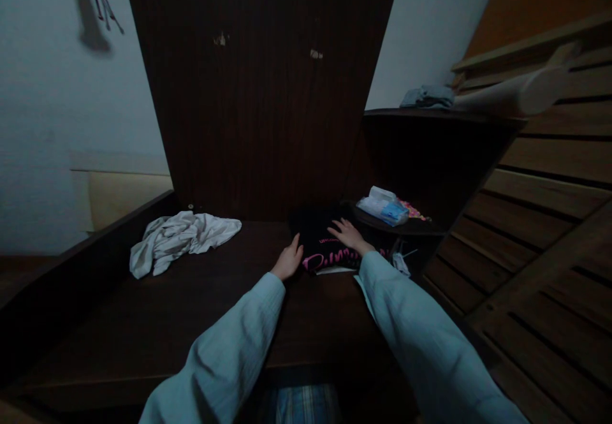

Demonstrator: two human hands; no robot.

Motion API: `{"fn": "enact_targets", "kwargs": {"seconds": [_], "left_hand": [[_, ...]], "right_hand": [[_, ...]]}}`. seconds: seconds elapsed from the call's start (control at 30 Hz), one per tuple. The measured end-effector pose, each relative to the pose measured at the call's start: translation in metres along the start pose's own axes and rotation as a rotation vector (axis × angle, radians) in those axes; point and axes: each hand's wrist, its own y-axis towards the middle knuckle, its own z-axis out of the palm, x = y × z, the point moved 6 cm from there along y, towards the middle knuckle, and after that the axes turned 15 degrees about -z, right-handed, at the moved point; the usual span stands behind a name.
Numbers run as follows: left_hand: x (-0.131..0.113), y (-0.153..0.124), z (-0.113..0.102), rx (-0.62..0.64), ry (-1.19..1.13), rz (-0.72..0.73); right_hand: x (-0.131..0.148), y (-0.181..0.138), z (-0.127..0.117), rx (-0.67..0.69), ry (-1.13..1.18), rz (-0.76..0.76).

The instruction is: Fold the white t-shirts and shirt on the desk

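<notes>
The black cloth (325, 250) with pink lettering lies just right of centre on the dark desk (215, 322). The left hand (288, 259) is open along its left edge; the right hand (350, 235) lies spread on top, neither gripping. Pressing unevenly could ruck the cloth, and its edges, dark on dark, would be easily misjudged. A wide sweep rightward might knock the packet (384, 206) on the low shelf, centre right. The pale cloth (184, 239), left, lies well apart.
</notes>
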Motion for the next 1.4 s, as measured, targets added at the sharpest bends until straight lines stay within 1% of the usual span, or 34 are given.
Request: {"fn": "enact_targets", "kwargs": {"seconds": [0.03,0.1,0.17,0.27,0.33,0.37,0.4,0.47,0.5,0.53,0.57,0.63,0.67,0.7,0.73,0.77,0.8,0.83,0.87,0.93,0.97,1.0,1.1,1.17,1.23,1.27,1.33,1.4], "left_hand": [[0.003,0.000,0.001,0.018,0.031,-0.014],[0.007,-0.001,0.002,0.027,0.063,-0.033],[0.009,-0.002,0.004,0.015,0.067,-0.045],[0.013,-0.006,0.003,-0.007,0.041,-0.006],[0.020,-0.010,-0.007,-0.056,0.018,0.035],[0.024,-0.012,-0.015,-0.094,0.012,0.055],[0.029,-0.014,-0.025,-0.140,0.012,0.075],[0.041,-0.018,-0.053,-0.246,0.043,0.113],[0.048,-0.019,-0.070,-0.305,0.073,0.124],[0.056,-0.021,-0.088,-0.366,0.113,0.117],[0.066,-0.023,-0.107,-0.437,0.156,0.086],[0.089,-0.027,-0.146,-0.546,0.223,-0.038],[0.101,-0.029,-0.162,-0.564,0.256,-0.112],[0.110,-0.032,-0.177,-0.587,0.294,-0.150],[0.116,-0.035,-0.189,-0.609,0.339,-0.162],[0.121,-0.039,-0.200,-0.634,0.392,-0.168],[0.124,-0.042,-0.207,-0.653,0.449,-0.175],[0.127,-0.045,-0.212,-0.661,0.506,-0.195],[0.129,-0.047,-0.215,-0.660,0.563,-0.231],[0.131,-0.050,-0.217,-0.651,0.665,-0.327],[0.131,-0.051,-0.216,-0.655,0.711,-0.368],[0.130,-0.052,-0.215,-0.661,0.756,-0.395],[0.126,-0.054,-0.210,-0.652,0.839,-0.429],[0.125,-0.054,-0.207,-0.605,0.841,-0.452],[0.122,-0.054,-0.203,-0.579,0.824,-0.478],[0.120,-0.054,-0.201,-0.577,0.815,-0.488],[0.113,-0.056,-0.189,-0.575,0.801,-0.497],[0.101,-0.057,-0.168,-0.525,0.793,-0.432]], "right_hand": [[-0.002,0.002,0.008,0.044,0.058,0.030],[-0.009,0.004,0.014,0.069,0.151,0.104],[-0.017,0.005,0.013,0.031,0.171,0.192],[-0.024,0.005,0.008,-0.065,0.084,0.268],[-0.026,0.008,0.008,-0.117,0.033,0.267],[-0.026,0.009,0.010,-0.128,0.026,0.261],[-0.027,0.010,0.011,-0.136,0.029,0.256],[-0.028,0.008,0.012,-0.170,0.062,0.240],[-0.028,0.006,0.010,-0.215,0.087,0.221],[-0.026,0.001,0.006,-0.288,0.115,0.190],[-0.023,-0.006,-0.001,-0.389,0.141,0.152],[-0.011,-0.028,-0.018,-0.661,0.179,0.071],[-0.003,-0.043,-0.026,-0.814,0.188,0.044],[0.009,-0.058,-0.031,-0.955,0.196,0.030],[0.023,-0.071,-0.033,-1.055,0.216,0.012],[0.042,-0.079,-0.032,-1.093,0.246,-0.041],[0.065,-0.083,-0.027,-1.068,0.283,-0.137],[0.092,-0.084,-0.019,-0.998,0.310,-0.262],[0.121,-0.083,-0.009,-0.902,0.332,-0.402],[0.177,-0.080,0.017,-0.669,0.361,-0.659],[0.199,-0.079,0.029,-0.579,0.378,-0.741],[0.215,-0.078,0.040,-0.521,0.405,-0.770],[0.237,-0.075,0.064,-0.384,0.497,-0.731],[0.243,-0.076,0.074,-0.285,0.502,-0.738],[0.245,-0.076,0.081,-0.217,0.485,-0.746],[0.244,-0.074,0.084,-0.206,0.483,-0.731],[0.240,-0.068,0.088,-0.226,0.496,-0.668],[0.234,-0.060,0.094,-0.264,0.529,-0.579]]}}
